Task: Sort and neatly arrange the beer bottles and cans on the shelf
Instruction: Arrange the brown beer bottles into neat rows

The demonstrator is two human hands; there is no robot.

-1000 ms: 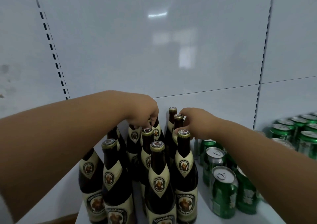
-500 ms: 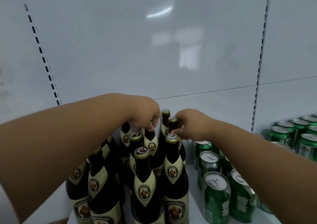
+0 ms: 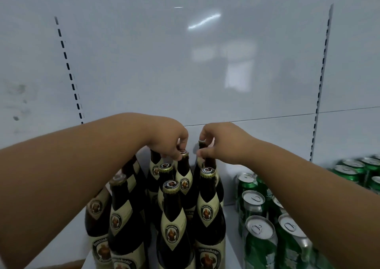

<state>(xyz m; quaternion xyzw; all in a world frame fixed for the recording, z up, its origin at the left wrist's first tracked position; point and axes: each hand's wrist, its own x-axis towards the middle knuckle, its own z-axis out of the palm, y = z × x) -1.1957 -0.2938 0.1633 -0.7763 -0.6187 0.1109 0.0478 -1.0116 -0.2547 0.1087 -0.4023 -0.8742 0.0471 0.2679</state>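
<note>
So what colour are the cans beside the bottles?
Green cans with silver tops, clearest in the head view.

Two bare forearms enter from near edge, no sleeves visible along either. Left hand (image 3: pixel 170 140) and right hand (image 3: pixel 222 143) bare: no gloves, rings, watch or wristband visible. Fingers short, rounded. Rest of body out of view.

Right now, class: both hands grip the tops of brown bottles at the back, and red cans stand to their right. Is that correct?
Not quite: the cans are green, not red, as the head view shows. The rest holds: the left hand and right hand each grip a brown bottle top at the back of the group.
</note>
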